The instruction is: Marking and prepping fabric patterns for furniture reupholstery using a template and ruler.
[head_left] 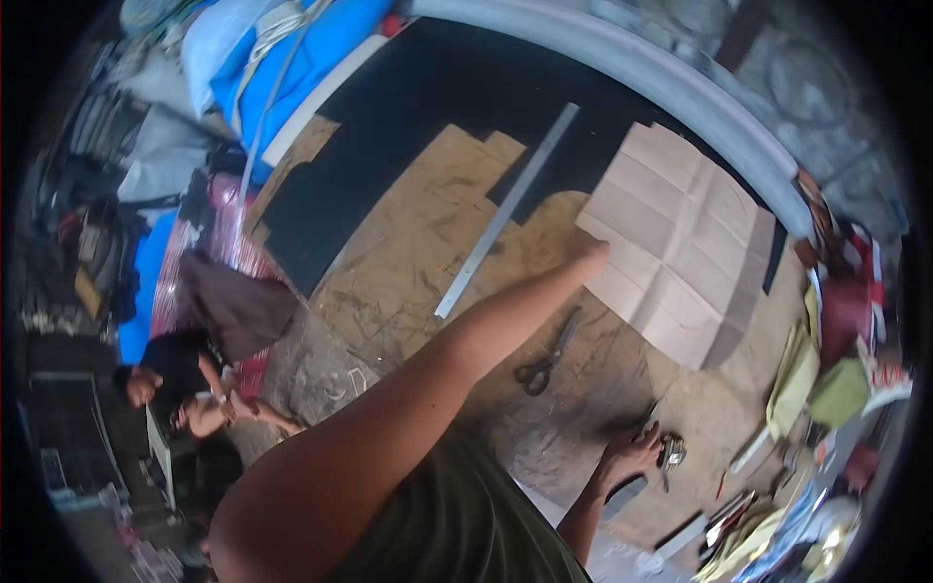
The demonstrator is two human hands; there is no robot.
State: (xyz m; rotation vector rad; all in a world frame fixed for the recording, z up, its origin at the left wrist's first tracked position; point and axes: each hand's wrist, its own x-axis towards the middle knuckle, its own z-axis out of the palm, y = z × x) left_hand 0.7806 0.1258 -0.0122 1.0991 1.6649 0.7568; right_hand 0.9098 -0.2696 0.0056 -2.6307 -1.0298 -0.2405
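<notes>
My left hand (pixel 593 255) stretches to the near-left edge of a creased pale paper sheet (pixel 685 243), fingers closed on it, somewhat blurred. The sheet lies over black material (pixel 408 87) and brown pattern pieces (pixel 398 233). A long steel ruler (pixel 505 212) lies diagonally left of the sheet. Black-handled scissors (pixel 544 360) rest below my left hand. Low at the right, my right hand (pixel 632 455) has curled fingers beside a silver metal object (pixel 673 450); exactly what they grip is unclear.
A seated person (pixel 185 384) in dark clothing is at the lower left, near pink wrapped material (pixel 238 194). Blue bundles (pixel 253 68) fill the upper left. A long pale roll (pixel 603 39) runs along the back. Folded papers and fabric (pixel 792 379) crowd the right.
</notes>
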